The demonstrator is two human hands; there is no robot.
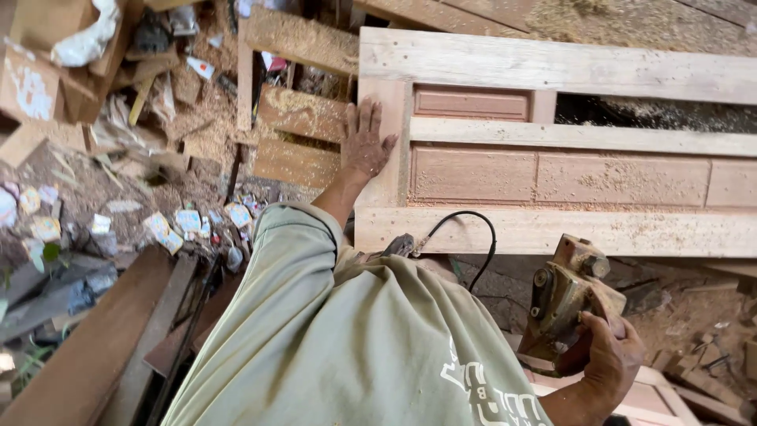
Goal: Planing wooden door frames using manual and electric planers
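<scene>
The left hand lay flat and spread on the end stile of the door, fingers pointing away from the body, the arm reaching out straight from a pale green sleeve. It gripped nothing; the palm only pressed on the wood. The right hand hung lower, off the door, closed around the handle of a dusty power planer, which it held tilted with its sole turned toward the door's near edge. A black cord looped from the tool up across the near rail.

The door lay flat in the upper right of the view, pale rails framing reddish panels, with sawdust scattered over them. One opening near the far rail was unfilled and dark.

Beyond the door's left end stood wooden frames close by; the floor there was crowded with scrap and litter. Planks lay at the lower left.
</scene>
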